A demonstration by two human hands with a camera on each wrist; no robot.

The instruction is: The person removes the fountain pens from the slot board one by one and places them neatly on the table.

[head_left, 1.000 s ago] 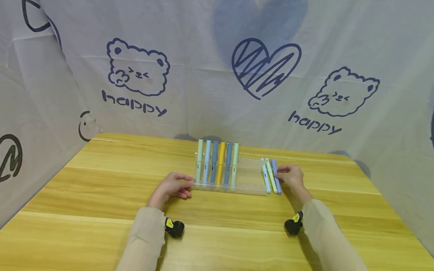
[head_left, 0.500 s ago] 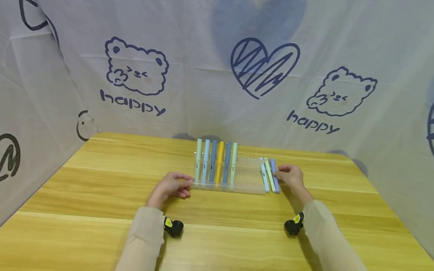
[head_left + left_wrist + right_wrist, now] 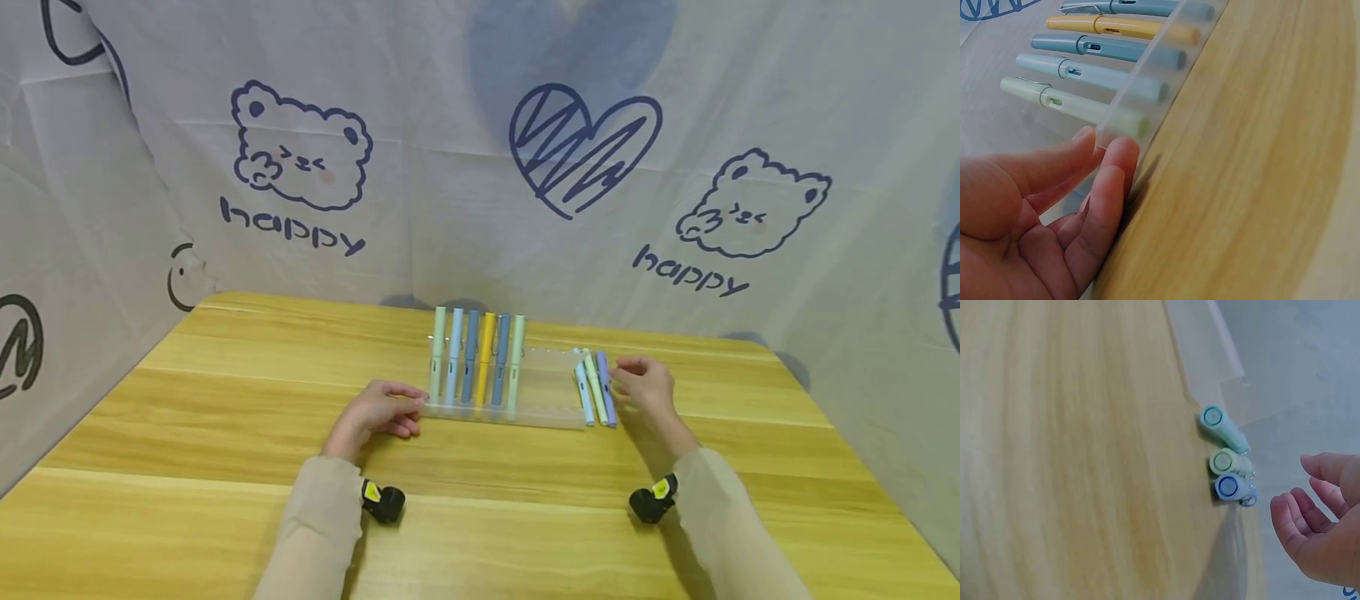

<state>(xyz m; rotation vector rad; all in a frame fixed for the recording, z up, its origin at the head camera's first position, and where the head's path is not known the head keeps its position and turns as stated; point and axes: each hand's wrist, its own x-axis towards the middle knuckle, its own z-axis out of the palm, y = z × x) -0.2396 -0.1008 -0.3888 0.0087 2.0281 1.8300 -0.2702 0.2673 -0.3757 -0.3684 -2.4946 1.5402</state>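
Nearest, two beige sleeves (image 3: 311,529) with black wrist cameras (image 3: 384,504) reach over the table (image 3: 487,550). Beyond them, the left hand (image 3: 381,411) pinches the left front corner of a clear rack (image 3: 551,383); the right hand (image 3: 649,392) grasps nothing, fingers loosely bent near a purple pen (image 3: 606,390) (the right wrist view shows a gap). Off the rack's right end, that pen lies beside a pale green pen (image 3: 597,392) and a light blue pen (image 3: 584,395). Six pens (image 3: 486,358) line the rack's left part, toward the table's far edge; behind hangs a printed white cloth (image 3: 442,108).
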